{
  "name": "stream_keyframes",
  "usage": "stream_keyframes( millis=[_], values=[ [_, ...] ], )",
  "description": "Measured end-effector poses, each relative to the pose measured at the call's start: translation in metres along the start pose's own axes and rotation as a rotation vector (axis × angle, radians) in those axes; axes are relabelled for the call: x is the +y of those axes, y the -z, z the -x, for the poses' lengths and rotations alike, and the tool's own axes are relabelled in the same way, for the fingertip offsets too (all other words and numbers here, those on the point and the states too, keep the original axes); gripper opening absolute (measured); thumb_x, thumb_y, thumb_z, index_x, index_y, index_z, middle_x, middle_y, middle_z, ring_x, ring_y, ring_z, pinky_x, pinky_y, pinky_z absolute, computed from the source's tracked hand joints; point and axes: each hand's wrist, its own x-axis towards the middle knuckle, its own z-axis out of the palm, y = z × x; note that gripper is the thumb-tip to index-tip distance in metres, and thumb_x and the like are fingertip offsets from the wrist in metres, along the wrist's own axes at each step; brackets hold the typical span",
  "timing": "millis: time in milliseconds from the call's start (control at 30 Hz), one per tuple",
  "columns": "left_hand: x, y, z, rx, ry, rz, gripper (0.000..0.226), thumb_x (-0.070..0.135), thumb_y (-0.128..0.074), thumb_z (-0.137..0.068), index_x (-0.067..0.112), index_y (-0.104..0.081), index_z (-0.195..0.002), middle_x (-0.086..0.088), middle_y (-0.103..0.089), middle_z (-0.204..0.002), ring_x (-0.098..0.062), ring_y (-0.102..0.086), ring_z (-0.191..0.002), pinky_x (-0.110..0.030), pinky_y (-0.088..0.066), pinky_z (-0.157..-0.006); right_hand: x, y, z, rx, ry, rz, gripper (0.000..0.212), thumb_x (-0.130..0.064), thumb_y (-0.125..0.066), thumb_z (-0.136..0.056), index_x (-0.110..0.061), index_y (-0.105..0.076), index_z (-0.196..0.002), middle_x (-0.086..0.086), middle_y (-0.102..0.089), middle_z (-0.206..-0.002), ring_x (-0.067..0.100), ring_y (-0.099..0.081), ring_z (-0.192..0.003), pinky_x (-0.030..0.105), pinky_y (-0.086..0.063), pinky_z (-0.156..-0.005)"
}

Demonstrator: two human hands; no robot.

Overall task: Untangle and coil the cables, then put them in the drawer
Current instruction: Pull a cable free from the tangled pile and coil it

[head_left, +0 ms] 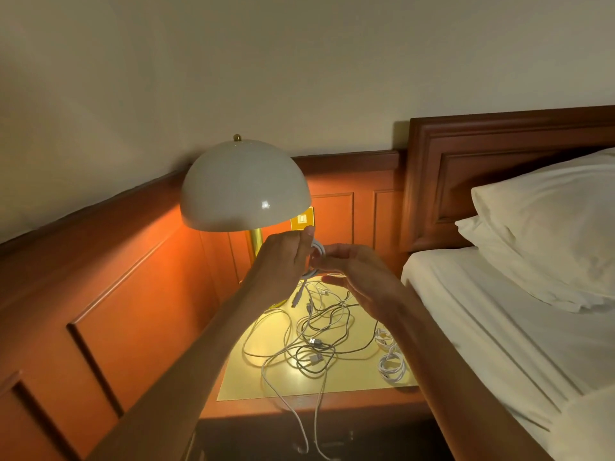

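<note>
Over nightstand (pixel 239 384), left hand (pixel 283 257) grips cable coil (pixel 318 250); right hand (pixel 361 277) relaxed.

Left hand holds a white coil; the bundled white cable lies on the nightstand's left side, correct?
No. The head view shows the bundled white cable on the right side of the nightstand, by the bed. The left hand does hold a white coil.

Both bare forearms reach forward, the hands raised close together. The left hand (pixel 283 257) curls round a loop of white cable (pixel 319 249), thumb upward; the right hand (pixel 359 277) has straight fingers pointing toward the left
</note>
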Motion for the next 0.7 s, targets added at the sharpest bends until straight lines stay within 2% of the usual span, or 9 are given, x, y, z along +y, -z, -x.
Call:
stream_keyframes(
  millis=[67, 133, 233, 333, 467, 600, 700],
  values=[
    [-0.005, 0.003, -0.001, -0.037, -0.007, -0.009, 0.053, 0.034, -0.028, -0.106, 0.013, -0.051, -0.063, -0.005, -0.048, -0.055, -0.013, -0.049, -0.052, -0.025, -0.035, -0.056, 0.001, -0.002, -0.004, 0.013, -0.016, 0.034, 0.014, -0.014, -0.071, -0.09, -0.01, -0.074, -0.103, 0.007, -0.077, -0.098, 0.022, -0.07, -0.1, 0.037, -0.052, -0.094],
    [-0.01, 0.006, -0.003, -0.061, -0.038, -0.063, 0.056, 0.038, -0.025, -0.105, 0.01, -0.053, -0.066, -0.009, -0.049, -0.057, -0.018, -0.051, -0.054, -0.03, -0.039, -0.058, 0.0, -0.004, -0.008, 0.002, -0.034, 0.05, 0.017, -0.011, -0.069, -0.09, -0.006, -0.074, -0.105, 0.01, -0.076, -0.098, 0.022, -0.071, -0.097, 0.033, -0.054, -0.088],
    [-0.016, 0.011, -0.004, -0.064, -0.117, -0.177, 0.052, 0.036, -0.023, -0.104, 0.009, -0.05, -0.069, -0.011, -0.048, -0.059, -0.024, -0.051, -0.056, -0.038, -0.042, -0.06, 0.001, -0.008, -0.013, -0.006, -0.053, 0.041, 0.015, -0.008, -0.066, -0.089, 0.0, -0.072, -0.099, 0.015, -0.073, -0.093, 0.021, -0.066, -0.085, 0.029, -0.051, -0.078],
    [-0.019, 0.013, -0.006, -0.062, -0.141, -0.175, 0.052, 0.037, -0.023, -0.104, 0.008, -0.053, -0.072, -0.009, -0.05, -0.062, -0.023, -0.053, -0.06, -0.034, -0.042, -0.061, 0.002, -0.011, -0.016, -0.051, -0.079, -0.047, 0.007, -0.004, -0.06, -0.089, -0.001, -0.067, -0.089, 0.016, -0.062, -0.089, 0.023, -0.056, -0.083, 0.03, -0.048, -0.076],
    [-0.021, 0.011, -0.006, -0.052, -0.106, -0.089, 0.054, 0.041, -0.023, -0.104, 0.011, -0.053, -0.07, -0.003, -0.048, -0.061, -0.015, -0.051, -0.059, -0.024, -0.035, -0.059, 0.006, -0.014, -0.019, -0.101, -0.077, -0.124, 0.007, -0.004, -0.062, -0.089, -0.005, -0.069, -0.093, 0.016, -0.067, -0.095, 0.023, -0.062, -0.092, 0.034, -0.047, -0.081],
    [-0.024, 0.01, -0.002, -0.038, -0.083, -0.064, 0.049, 0.041, -0.023, -0.103, 0.024, -0.047, -0.064, 0.007, -0.046, -0.058, -0.008, -0.05, -0.056, -0.011, -0.029, -0.059, 0.011, -0.017, -0.018, -0.002, 0.05, -0.056, 0.007, -0.003, -0.072, -0.086, -0.009, -0.073, -0.088, 0.019, -0.073, -0.092, 0.019, -0.069, -0.081, 0.029, -0.055, -0.074],
    [-0.024, 0.01, 0.002, -0.047, -0.071, -0.074, 0.045, 0.038, -0.026, -0.103, 0.03, -0.037, -0.061, 0.008, -0.041, -0.055, -0.007, -0.045, -0.05, -0.011, -0.028, -0.054, 0.016, -0.02, -0.017, 0.079, 0.168, 0.024, 0.01, -0.004, -0.08, -0.079, -0.004, -0.073, -0.086, 0.02, -0.074, -0.087, 0.022, -0.07, -0.072, 0.034, -0.058, -0.07]
  ],
)
